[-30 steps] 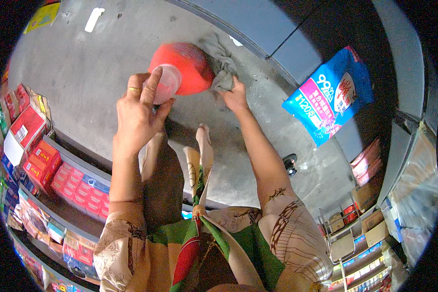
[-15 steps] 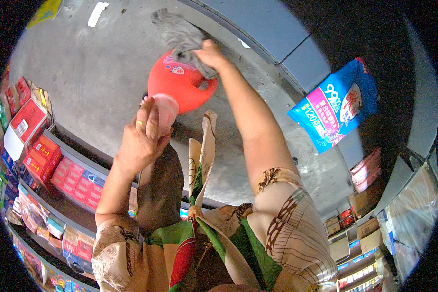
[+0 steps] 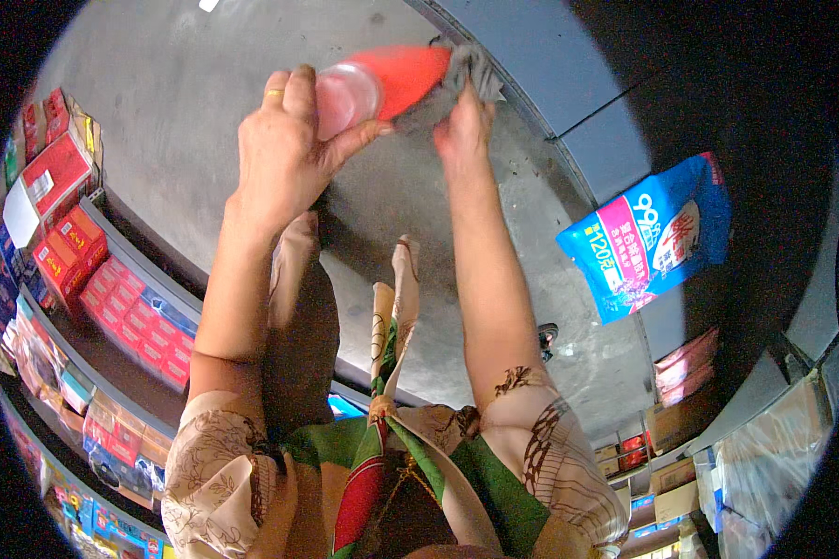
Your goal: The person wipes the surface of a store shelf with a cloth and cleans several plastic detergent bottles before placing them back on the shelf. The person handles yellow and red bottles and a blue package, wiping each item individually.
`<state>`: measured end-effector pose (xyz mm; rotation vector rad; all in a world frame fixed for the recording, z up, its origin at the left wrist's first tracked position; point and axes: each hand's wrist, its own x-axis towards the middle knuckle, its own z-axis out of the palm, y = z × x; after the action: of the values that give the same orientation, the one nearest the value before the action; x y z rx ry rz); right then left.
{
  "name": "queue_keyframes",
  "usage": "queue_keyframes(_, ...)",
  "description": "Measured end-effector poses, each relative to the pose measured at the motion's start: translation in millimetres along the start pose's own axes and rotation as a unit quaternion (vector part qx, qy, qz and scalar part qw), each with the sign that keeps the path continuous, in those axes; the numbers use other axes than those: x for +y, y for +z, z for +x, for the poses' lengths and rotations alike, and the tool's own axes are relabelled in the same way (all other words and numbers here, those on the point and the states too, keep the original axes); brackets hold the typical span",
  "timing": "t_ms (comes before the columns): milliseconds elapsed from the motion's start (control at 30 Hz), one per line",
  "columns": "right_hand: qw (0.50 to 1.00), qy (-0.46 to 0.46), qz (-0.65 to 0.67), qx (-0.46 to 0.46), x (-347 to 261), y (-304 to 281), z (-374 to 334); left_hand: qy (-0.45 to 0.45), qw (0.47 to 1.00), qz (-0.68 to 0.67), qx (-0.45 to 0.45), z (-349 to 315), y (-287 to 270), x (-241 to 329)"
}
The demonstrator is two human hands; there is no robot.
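Observation:
My left hand [image 3: 284, 154] is closed around the pale translucent cap [image 3: 348, 98] of a red plastic detergent jug [image 3: 405, 73], thumb on the near side. The jug is held up in the air on its side, its cap end toward the left and its body pointing right. A crumpled grey cloth [image 3: 477, 67] lies against the jug's far right end, gripped by my right hand [image 3: 466, 126]. Motion smears the jug and the right fingers somewhat. The jug's handle does not show clearly now.
A blue and pink detergent bag [image 3: 648, 238] sits on the dark shelf to the right. Along the left, shelves carry red boxes [image 3: 70, 247] and stacked pink boxes [image 3: 135, 312]. Cartons [image 3: 676, 489] stand at lower right, above the grey floor [image 3: 186, 93].
Both hands have moved up and away with the jug. It has turned from cap-down to lying more sideways, and the cloth has gone from its upper side to its right end.

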<state>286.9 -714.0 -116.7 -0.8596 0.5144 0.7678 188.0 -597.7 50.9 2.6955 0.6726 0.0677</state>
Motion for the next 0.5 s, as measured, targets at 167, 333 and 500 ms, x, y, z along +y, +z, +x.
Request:
queue_keyframes(167, 0.952, -0.153, -0.263, 0.005, 3.6, 29.7, -20.5, 0.025, 0.992, -0.121, 0.032, -2.1, 9.3, -9.9)
queue_keyframes(333, 0.753, -0.479, -0.422, -0.163, -11.8, 52.6, -71.3, -0.029, 0.975, -0.218, 0.023, -9.0, 10.9, -12.9)
queue_keyframes(500, 0.722, -0.461, -0.488, -0.168, -1.9, 43.7, -10.5, -0.083, 0.950, -0.301, -0.004, -3.4, 9.6, -12.1)
